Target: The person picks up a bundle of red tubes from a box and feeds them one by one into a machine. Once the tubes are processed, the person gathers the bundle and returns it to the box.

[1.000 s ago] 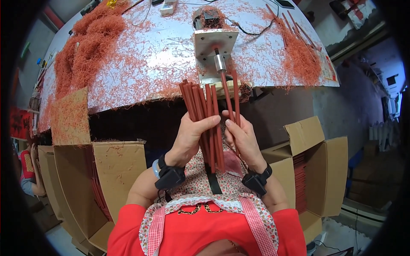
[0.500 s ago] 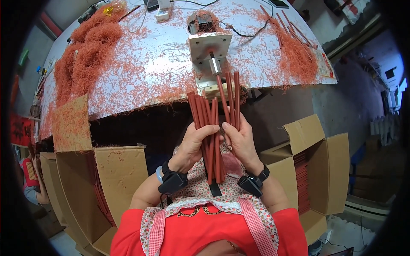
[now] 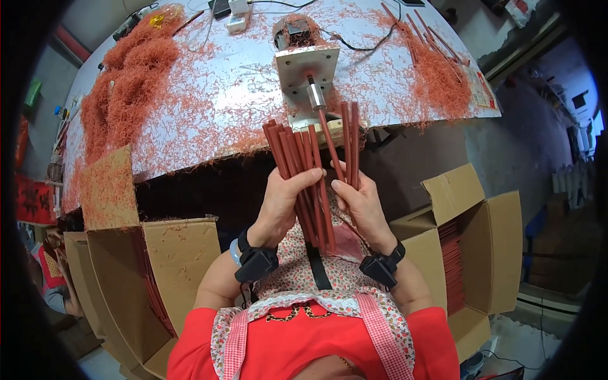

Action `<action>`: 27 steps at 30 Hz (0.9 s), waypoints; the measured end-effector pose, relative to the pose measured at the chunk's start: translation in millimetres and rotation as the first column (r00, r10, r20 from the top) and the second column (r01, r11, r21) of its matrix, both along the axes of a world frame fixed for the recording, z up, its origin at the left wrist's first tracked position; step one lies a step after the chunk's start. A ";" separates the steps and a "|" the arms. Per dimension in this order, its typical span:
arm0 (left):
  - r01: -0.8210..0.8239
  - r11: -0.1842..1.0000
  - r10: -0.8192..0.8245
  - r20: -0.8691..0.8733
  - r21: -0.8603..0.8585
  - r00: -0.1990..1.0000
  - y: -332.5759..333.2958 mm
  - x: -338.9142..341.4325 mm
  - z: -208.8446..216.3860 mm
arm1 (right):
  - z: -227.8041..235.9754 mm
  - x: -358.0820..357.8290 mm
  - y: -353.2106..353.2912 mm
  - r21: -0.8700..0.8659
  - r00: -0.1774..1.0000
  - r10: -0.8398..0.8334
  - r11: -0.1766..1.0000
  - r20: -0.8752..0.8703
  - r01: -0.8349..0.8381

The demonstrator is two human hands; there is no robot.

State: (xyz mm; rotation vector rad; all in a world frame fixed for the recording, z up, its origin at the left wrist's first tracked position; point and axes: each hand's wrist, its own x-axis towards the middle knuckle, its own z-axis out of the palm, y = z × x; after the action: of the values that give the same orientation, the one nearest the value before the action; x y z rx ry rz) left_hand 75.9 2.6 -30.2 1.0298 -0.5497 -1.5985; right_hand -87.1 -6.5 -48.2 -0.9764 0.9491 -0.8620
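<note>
My left hand [image 3: 278, 201] is closed round a fanned bundle of reddish-brown sticks [image 3: 294, 152], its thumb lying across them and their lower ends hanging over my apron. Beside it, my right hand [image 3: 362, 209] is closed on a few similar sticks [image 3: 352, 136], two of them upright. One slanting stick [image 3: 330, 144] has its top end at the metal sleeve [image 3: 316, 98] on a motor shaft; its lower part passes between my hands, near my right fingertips. Behind the sleeve stand a pale mounting plate [image 3: 303, 68] and a motor [image 3: 294, 33] coated with shavings.
Curly red shavings heap up on the white table [image 3: 237, 88], with a large pile [image 3: 136, 85] at left and another [image 3: 440, 85] at right. Open cardboard boxes [image 3: 180, 259] [image 3: 503, 253] holding sticks flank me. At far left another person's arm [image 3: 69, 288] shows.
My left hand and its bundle have moved slightly left and up, tilting the sticks more. My hands are further apart. The slanting stick stays at the sleeve.
</note>
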 end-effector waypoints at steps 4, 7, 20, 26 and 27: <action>-0.134 0.991 0.134 -0.007 -0.007 0.991 -11.0 -15.3 -3.5 | 10.3 3.8 20.3 0.009 0.998 -0.056 0.998 -0.033 0.057; -0.110 0.994 0.110 0.000 -0.009 0.994 -14.0 -16.6 -4.6 | 15.6 9.4 29.8 -0.021 0.993 -0.115 0.993 -0.017 0.115; 0.140 0.949 -0.077 -0.223 0.282 0.972 63.0 -12.6 -25.6 | 16.1 -4.6 23.6 0.047 0.995 -0.082 0.995 -0.051 0.085; 0.068 0.989 -0.067 -0.014 0.133 0.998 42.8 -0.6 -1.2 | 20.4 1.3 1.4 0.033 1.000 0.007 0.999 -0.023 -0.006; 0.039 0.995 -0.041 0.024 0.095 0.999 39.5 0.2 1.9 | 19.2 1.4 0.7 0.035 1.000 0.006 0.999 -0.021 -0.005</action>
State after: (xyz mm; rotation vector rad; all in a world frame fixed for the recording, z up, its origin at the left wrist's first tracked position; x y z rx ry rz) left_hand 76.1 42.1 -28.3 1.1180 -0.5194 -1.6616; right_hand -85.7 -5.7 -29.0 -0.9595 0.9756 -0.8293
